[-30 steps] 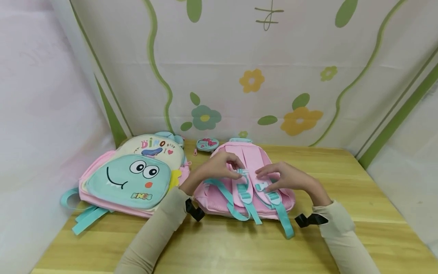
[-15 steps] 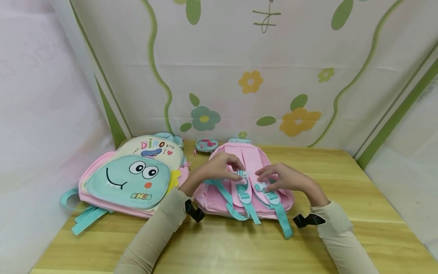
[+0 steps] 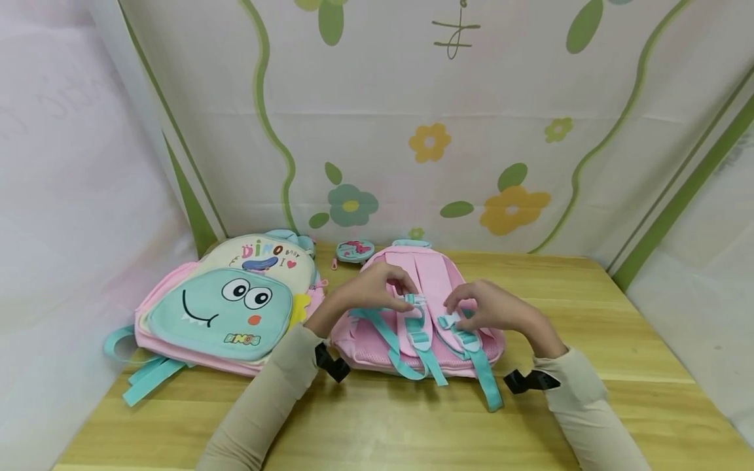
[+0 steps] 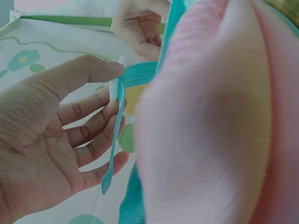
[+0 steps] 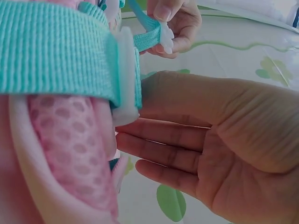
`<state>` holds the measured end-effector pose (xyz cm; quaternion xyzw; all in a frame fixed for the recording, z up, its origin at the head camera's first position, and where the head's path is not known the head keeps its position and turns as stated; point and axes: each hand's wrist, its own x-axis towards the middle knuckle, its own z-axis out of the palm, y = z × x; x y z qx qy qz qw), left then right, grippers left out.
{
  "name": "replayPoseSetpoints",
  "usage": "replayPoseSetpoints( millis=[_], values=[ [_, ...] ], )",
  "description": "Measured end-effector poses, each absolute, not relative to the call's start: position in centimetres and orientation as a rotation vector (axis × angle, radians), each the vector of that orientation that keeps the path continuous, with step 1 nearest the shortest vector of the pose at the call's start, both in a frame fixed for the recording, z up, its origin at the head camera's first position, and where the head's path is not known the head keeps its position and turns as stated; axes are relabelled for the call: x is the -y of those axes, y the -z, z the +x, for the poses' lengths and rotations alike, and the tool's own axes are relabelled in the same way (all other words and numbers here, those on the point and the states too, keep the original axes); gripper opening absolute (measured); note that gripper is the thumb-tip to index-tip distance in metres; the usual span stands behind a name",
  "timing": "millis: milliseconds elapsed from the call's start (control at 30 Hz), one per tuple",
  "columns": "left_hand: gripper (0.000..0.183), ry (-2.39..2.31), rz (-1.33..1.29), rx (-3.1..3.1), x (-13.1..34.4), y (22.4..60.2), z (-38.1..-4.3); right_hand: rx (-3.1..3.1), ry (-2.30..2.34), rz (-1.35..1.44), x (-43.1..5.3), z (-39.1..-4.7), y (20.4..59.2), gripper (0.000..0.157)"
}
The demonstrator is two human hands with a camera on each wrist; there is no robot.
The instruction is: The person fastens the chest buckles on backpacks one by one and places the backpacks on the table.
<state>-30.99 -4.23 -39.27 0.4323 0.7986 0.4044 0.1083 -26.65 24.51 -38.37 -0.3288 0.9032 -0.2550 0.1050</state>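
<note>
one pink backpack, contents hidden, left hand pinching strap buckle

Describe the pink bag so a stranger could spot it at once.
On the table, look right of the dinosaur bag. There is the pink bag, left hand and right hand at its straps. Unlike its neighbour, it lies strap side up.

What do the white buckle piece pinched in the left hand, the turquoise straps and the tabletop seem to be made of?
White buckle piece: likely plastic, smooth; it looks rigid, with a pronged edge.
Turquoise straps: probably synthetic webbing, matte; a ribbed weave shows up close.
Tabletop: wood or wood-look laminate, softly glossy; yellowish grain shows, but which one is unclear.
</note>
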Motion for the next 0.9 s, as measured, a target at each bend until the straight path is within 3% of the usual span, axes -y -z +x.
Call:
replayPoseSetpoints(
  millis=[900],
  values=[
    [0.017,-1.165,1.294,-2.318,5.0,38.8,-31.3,-2.62,0.961,-1.095,-21.5,-25.9,39.6,0.023]
  ],
)
